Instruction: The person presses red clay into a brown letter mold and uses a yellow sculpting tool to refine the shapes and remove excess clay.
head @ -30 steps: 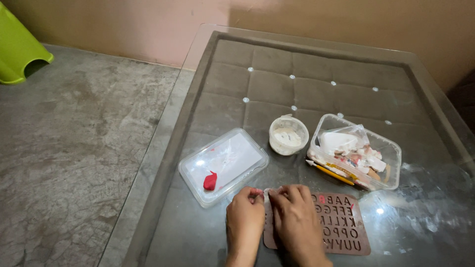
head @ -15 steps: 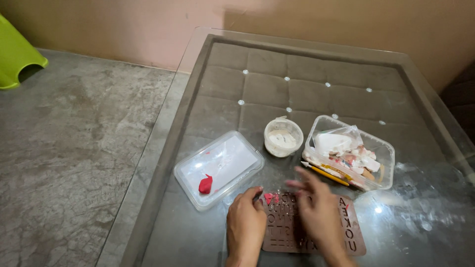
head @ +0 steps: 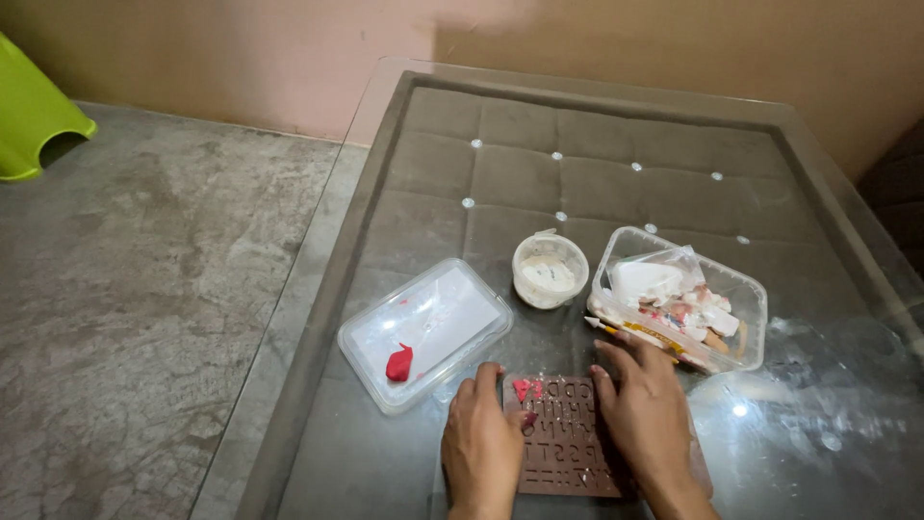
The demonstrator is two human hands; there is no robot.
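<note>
Brown letter mould (head: pixel 568 438) lies at the glass table's (head: pixel 385 462) near edge, left hand (head: pixel 481 448) and right hand (head: pixel 647 424) resting flat on it, gripping nothing; two top-left cavities hold red paste (head: pixel 526 388); remaining cavities appear unfilled; red lump (head: pixel 399 363) waits on the lid (head: pixel 425 332).

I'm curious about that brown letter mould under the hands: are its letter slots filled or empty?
Mostly empty. The brown letter mould shows red material only in a couple of top-left slots; the other visible letters look hollow. Parts under the hands cannot be told.
</note>
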